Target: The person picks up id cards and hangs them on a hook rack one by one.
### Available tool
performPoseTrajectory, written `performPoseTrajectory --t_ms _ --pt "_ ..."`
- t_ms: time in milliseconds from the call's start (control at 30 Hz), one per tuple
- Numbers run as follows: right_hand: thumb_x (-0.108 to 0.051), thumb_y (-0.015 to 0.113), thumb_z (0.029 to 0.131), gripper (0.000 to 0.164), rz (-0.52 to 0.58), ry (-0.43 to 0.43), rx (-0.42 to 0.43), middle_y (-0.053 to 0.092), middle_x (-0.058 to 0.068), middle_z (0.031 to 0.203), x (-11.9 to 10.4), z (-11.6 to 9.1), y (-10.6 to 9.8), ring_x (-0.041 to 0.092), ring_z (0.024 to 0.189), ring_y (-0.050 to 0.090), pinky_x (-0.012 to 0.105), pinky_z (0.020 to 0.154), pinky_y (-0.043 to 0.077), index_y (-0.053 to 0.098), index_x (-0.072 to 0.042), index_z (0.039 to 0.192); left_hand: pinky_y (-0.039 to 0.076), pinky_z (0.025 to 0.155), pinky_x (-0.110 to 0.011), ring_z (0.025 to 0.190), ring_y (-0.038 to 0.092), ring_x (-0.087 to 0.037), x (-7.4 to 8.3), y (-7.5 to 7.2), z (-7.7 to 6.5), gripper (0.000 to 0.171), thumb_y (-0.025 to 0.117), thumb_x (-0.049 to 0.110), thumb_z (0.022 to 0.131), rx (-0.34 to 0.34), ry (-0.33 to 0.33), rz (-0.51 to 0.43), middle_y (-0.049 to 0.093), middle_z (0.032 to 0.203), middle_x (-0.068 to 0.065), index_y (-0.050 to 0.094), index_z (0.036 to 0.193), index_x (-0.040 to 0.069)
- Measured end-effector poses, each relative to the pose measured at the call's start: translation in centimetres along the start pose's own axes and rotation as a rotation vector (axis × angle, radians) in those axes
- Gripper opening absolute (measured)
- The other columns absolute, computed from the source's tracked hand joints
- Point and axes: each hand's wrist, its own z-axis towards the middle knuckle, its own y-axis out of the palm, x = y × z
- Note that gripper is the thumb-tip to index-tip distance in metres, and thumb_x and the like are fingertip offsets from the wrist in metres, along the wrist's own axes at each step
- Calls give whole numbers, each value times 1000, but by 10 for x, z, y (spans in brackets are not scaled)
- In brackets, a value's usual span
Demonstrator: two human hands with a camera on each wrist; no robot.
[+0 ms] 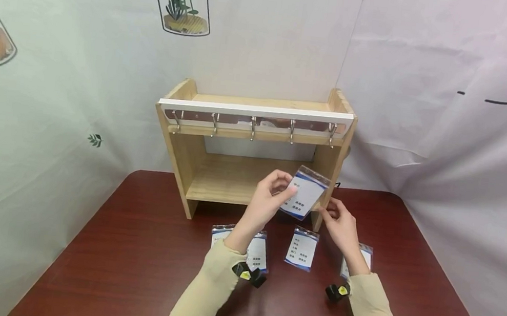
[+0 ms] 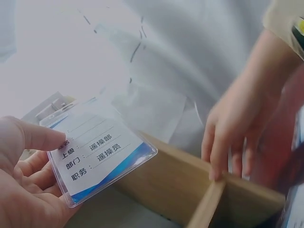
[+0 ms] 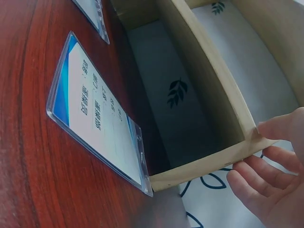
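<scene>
My left hand [image 1: 264, 200] pinches a clear plastic badge holder [image 1: 309, 190] with a white and blue card, thumb on its face. The badge is raised in front of the right part of a wooden shelf [image 1: 228, 176]. In the left wrist view the printed card [image 2: 102, 147] is tilted, fingers behind it. My right hand [image 1: 341, 226] holds the shelf's right side panel low down. The right wrist view shows the thumb at the front edge where board and side panel [image 3: 209, 164] meet, with fingers along the outer side. Another badge [image 1: 301, 248] lies flat just before the shelf.
A white-framed rail [image 1: 258, 111] with several metal hooks [image 1: 253, 127] runs across the shelf's upper front. More badges lie on the dark red table [image 1: 142, 249], two partly behind the left forearm and one badge [image 1: 366, 253] beside the right wrist. Printed fabric [image 1: 275, 37] hangs behind.
</scene>
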Motion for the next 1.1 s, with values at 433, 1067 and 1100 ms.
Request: performPoseTrajectory --t_ms 433,1067,1100 --pt "-24 67 98 42 30 25 46 69 18 119 -7 1 9 31 101 69 29 80 55 59 -3 134 51 80 -26 87 64 -10 11 22 28 20 69 4 94 88 45 -72 71 102 -23 60 108 -5" --pt "-28 68 98 44 8 44 48 69 22 117 -6 -3 6 35 103 69 48 84 56 59 -4 134 54 78 -25 86 69 -15 15 49 48 18 71 8 94 185 87 -41 74 98 -19 63 103 -3" --pt "-28 68 98 44 6 45 45 69 23 118 -6 -3 6 35 103 69 49 85 56 58 -4 134 54 78 -24 85 70 -16 14 49 48 17 72 9 94 191 88 -31 74 97 -19 63 103 -3"
